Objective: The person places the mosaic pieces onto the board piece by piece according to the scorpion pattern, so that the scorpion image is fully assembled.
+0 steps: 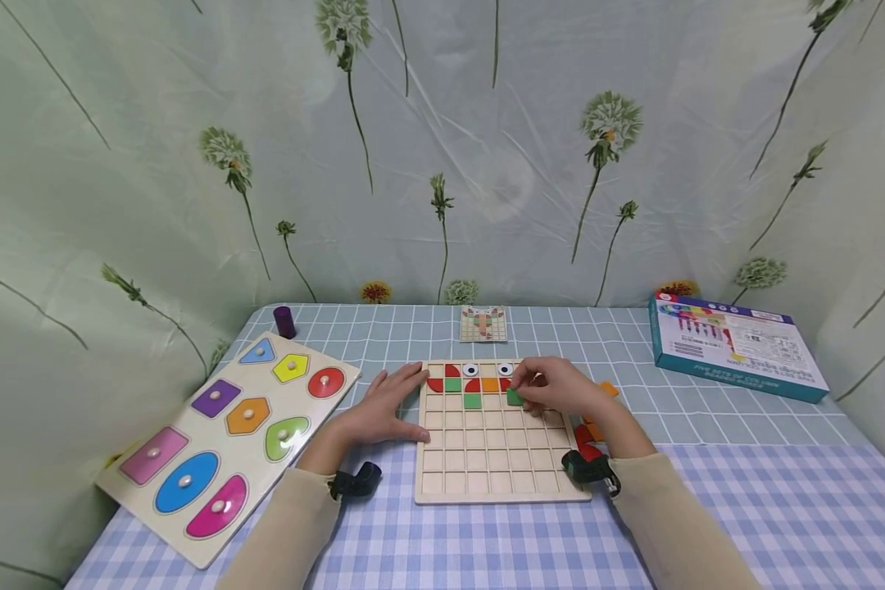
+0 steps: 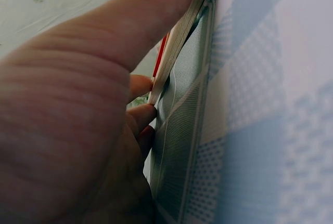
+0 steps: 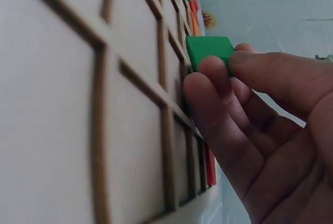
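Note:
A wooden grid board point(image 1: 487, 442) lies in front of me, with red, green and orange tiles and two eye tiles in its upper rows. My right hand point(image 1: 560, 387) pinches a green square tile point(image 3: 209, 50) between thumb and fingertips, tilted at the grid's upper right part. A second green tile point(image 1: 473, 401) sits a few cells to its left. Along the board's left edge rests my left hand point(image 1: 383, 410), fingers spread and thumb against the side. In the left wrist view, its thumb and fingertips touch the board's rim point(image 2: 174, 47).
A knobbed shape puzzle point(image 1: 265, 434) lies slanted at left, with a purple cylinder point(image 1: 284, 322) behind it. Behind the board stands a small pattern card point(image 1: 483, 324). Loose red and orange tiles point(image 1: 588, 438) lie by the right forearm. A flat box point(image 1: 737, 344) sits at back right.

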`<state>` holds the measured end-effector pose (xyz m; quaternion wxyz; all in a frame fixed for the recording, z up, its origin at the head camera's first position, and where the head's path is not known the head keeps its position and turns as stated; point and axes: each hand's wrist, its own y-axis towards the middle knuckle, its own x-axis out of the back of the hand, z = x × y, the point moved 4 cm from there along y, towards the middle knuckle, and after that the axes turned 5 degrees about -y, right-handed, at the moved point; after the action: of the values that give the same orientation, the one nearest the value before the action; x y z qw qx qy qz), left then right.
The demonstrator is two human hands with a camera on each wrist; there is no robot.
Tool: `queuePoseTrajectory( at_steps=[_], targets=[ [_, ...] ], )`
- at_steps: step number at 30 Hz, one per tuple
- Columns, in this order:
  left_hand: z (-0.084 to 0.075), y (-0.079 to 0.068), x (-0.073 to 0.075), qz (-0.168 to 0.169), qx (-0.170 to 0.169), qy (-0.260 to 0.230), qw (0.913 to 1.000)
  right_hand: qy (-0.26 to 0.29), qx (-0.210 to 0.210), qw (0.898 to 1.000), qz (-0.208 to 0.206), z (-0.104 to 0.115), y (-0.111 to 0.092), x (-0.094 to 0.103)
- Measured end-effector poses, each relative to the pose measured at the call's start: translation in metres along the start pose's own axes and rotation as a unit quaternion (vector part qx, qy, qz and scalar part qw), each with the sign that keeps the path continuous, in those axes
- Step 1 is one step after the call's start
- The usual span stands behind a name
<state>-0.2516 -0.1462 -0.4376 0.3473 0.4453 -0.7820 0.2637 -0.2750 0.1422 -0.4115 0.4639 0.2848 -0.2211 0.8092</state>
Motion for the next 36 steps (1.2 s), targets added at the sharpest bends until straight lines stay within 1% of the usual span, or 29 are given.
queuePoseTrajectory(
  at_steps=[4, 6, 11, 18, 20, 24, 28, 31, 36],
  targets=[
    [-0.001, 0.0, 0.0, 0.001, -0.004, -0.002, 1.0, -0.041, 0.014, 0.999, -0.002, 0.002, 0.001, -0.003],
    [-0.002, 0.0, 0.001, 0.003, -0.006, -0.003, 1.0, -0.058, 0.015, 0.998, -0.006, 0.002, 0.001, -0.003],
    [-0.003, -0.001, 0.001, 0.007, -0.005, -0.001, 1.0, -0.072, 0.003, 0.997, -0.006, 0.002, 0.0, -0.003],
    [-0.003, 0.0, 0.001, 0.013, 0.007, 0.014, 0.9998, -0.088, 0.016, 0.996, -0.001, 0.004, 0.0, -0.003],
    [-0.004, 0.0, 0.0, 0.012, 0.006, 0.016, 0.9998, -0.084, 0.008, 0.996, -0.002, 0.005, -0.002, 0.001],
    [-0.005, 0.0, 0.0, 0.013, 0.01, 0.014, 0.9998, -0.081, -0.004, 0.997, -0.012, 0.005, -0.007, 0.015],
    [-0.005, 0.0, 0.0, 0.012, 0.015, 0.011, 0.9997, -0.095, -0.021, 0.994, -0.039, -0.002, -0.016, 0.037],
    [-0.004, 0.0, -0.001, 0.011, 0.021, 0.015, 0.9996, -0.107, -0.041, 0.992, -0.05, -0.012, -0.024, 0.053],
    [-0.003, 0.0, -0.003, 0.006, 0.019, 0.015, 0.9997, -0.128, -0.069, 0.989, -0.041, -0.034, -0.036, 0.072]
  ],
)
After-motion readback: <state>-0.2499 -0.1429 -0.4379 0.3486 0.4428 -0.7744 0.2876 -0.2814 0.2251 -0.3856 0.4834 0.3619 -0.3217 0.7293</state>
